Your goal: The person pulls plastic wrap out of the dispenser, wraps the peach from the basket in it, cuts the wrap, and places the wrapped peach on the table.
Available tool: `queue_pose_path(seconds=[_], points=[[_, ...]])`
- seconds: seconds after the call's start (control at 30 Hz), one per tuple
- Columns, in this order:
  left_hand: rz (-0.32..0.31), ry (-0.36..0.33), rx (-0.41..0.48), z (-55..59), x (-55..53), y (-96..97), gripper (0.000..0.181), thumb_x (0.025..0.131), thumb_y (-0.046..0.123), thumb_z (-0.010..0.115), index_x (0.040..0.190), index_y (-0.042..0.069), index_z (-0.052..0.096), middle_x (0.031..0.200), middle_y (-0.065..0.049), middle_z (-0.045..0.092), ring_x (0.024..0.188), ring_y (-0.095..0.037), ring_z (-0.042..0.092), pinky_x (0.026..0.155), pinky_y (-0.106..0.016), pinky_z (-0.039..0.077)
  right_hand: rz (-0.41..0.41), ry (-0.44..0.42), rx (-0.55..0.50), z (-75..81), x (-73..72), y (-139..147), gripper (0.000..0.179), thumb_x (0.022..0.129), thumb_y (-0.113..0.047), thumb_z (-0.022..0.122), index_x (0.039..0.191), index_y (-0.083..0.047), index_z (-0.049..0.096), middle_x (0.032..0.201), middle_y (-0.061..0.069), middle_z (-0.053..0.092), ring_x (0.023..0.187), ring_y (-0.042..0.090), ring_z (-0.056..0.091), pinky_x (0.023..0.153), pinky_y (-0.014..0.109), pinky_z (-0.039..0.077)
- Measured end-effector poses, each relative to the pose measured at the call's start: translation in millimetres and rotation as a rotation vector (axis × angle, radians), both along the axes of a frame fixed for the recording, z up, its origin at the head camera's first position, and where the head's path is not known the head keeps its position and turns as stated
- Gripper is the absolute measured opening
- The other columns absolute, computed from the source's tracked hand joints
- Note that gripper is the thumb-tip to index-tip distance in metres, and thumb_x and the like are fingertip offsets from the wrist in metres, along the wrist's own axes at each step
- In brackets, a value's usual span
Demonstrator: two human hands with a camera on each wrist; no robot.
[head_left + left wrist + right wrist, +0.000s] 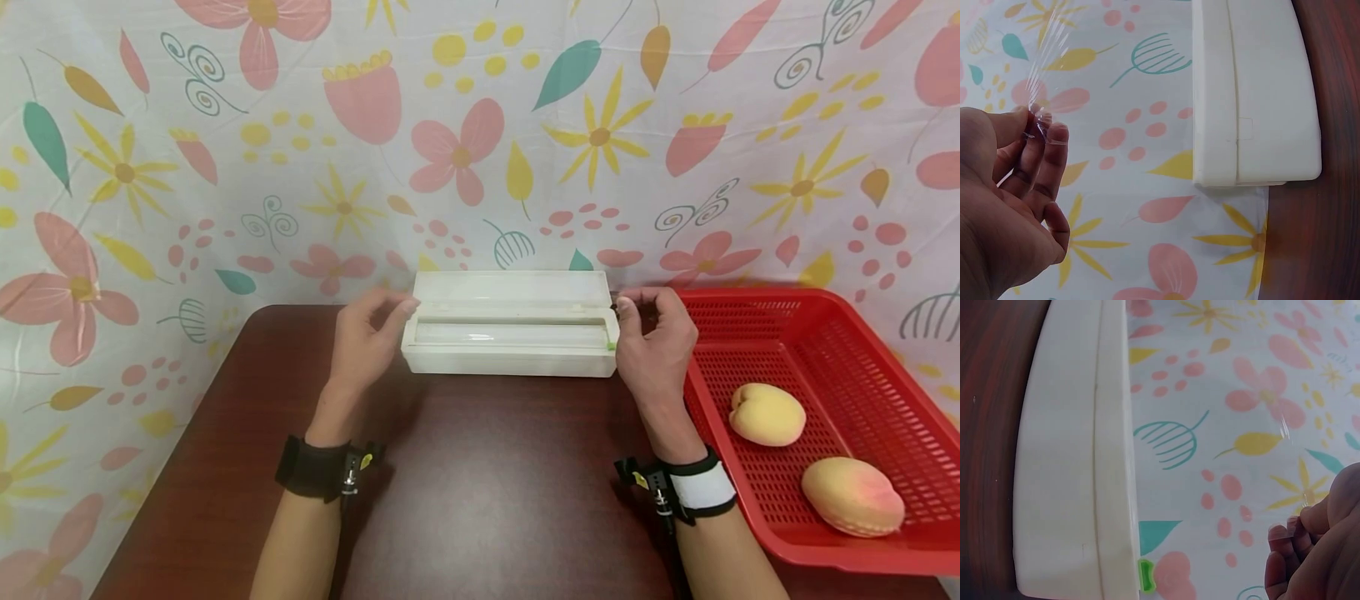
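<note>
A white cling film dispenser (510,362) sits at the back of the table, its lid (510,287) tipped up and back. Inside lies a roll of clear film (510,335). My left hand (367,337) is by the dispenser's left end, and my right hand (660,337) by its right end. Between thumb and fingers the left hand pinches the edge of clear cling film (1041,81), creased into streaks in the left wrist view. Thumb and fingertips of the right hand pinch the film's other side in the right wrist view. A green slider (1147,575) sits at the dispenser's right end.
On the right stands a red perforated basket (832,308), close beside my right forearm, with two peaches (768,414) in it. A flower-patterned cloth (465,208) hangs behind the dark brown table (487,500). Both wrists wear black camera straps.
</note>
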State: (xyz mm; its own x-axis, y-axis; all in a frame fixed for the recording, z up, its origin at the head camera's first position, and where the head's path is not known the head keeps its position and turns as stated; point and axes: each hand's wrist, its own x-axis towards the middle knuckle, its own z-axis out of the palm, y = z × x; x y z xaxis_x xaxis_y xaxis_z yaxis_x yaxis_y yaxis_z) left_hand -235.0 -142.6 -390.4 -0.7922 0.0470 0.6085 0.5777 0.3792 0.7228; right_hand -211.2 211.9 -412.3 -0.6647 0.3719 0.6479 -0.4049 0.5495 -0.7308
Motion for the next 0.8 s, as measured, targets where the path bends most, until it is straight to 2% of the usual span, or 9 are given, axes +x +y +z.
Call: queue_pose_path(seconds=[0.1, 0.27, 0.4, 0.6, 0.8], points=[[-0.004, 0.005, 0.001, 10.0, 8.5, 3.0, 0.006, 0.097, -0.002, 0.072, 0.1, -0.007, 0.076, 0.095, -0.019, 0.076, 0.089, -0.018, 0.067, 0.084, -0.027, 0.051, 0.0, 0.007, -0.006, 1.1, 1.2, -1, 0.018, 0.102, -0.012, 0.07, 0.11, 0.004, 0.071, 0.103, 0.013, 0.073, 0.081, 0.013, 0.057, 0.072, 0.021, 0.045], [-0.003, 0.005, 0.002, -1.7, -1.3, -2.0, 0.006, 0.097, -0.001, 0.073, 0.101, -0.005, 0.077, 0.096, -0.019, 0.076, 0.091, -0.021, 0.068, 0.085, -0.023, 0.049, -0.003, 0.022, -0.01, 2.6, 2.6, -2, 0.017, 0.101, -0.012, 0.071, 0.11, 0.003, 0.071, 0.103, 0.013, 0.073, 0.081, 0.014, 0.057, 0.072, 0.019, 0.044], [-0.006, 0.016, 0.005, -11.7, -9.1, -7.5, 0.006, 0.098, 0.001, 0.074, 0.102, 0.001, 0.079, 0.097, -0.015, 0.077, 0.092, -0.022, 0.068, 0.085, -0.023, 0.049, 0.0, 0.032, -0.015, 3.8, 3.0, -2, 0.017, 0.101, -0.011, 0.072, 0.11, 0.002, 0.072, 0.103, 0.013, 0.073, 0.081, 0.015, 0.058, 0.072, 0.019, 0.044], [-0.011, 0.024, 0.006, -10.9, -9.1, -9.2, 0.007, 0.098, 0.008, 0.076, 0.103, 0.008, 0.081, 0.097, -0.006, 0.078, 0.093, -0.019, 0.07, 0.086, -0.026, 0.051, -0.006, 0.039, -0.014, 7.5, 4.7, -5, 0.015, 0.1, -0.006, 0.071, 0.111, 0.004, 0.071, 0.103, 0.018, 0.072, 0.081, 0.016, 0.057, 0.072, 0.018, 0.044], [-0.029, 0.034, 0.015, -8.6, -7.5, -10.2, 0.007, 0.1, 0.013, 0.075, 0.103, 0.011, 0.081, 0.097, -0.002, 0.078, 0.095, -0.017, 0.07, 0.088, -0.025, 0.052, -0.004, 0.063, -0.02, 23.9, 15.3, -15, 0.01, 0.099, 0.003, 0.068, 0.106, 0.011, 0.069, 0.099, 0.023, 0.071, 0.077, 0.018, 0.055, 0.068, 0.02, 0.041]])
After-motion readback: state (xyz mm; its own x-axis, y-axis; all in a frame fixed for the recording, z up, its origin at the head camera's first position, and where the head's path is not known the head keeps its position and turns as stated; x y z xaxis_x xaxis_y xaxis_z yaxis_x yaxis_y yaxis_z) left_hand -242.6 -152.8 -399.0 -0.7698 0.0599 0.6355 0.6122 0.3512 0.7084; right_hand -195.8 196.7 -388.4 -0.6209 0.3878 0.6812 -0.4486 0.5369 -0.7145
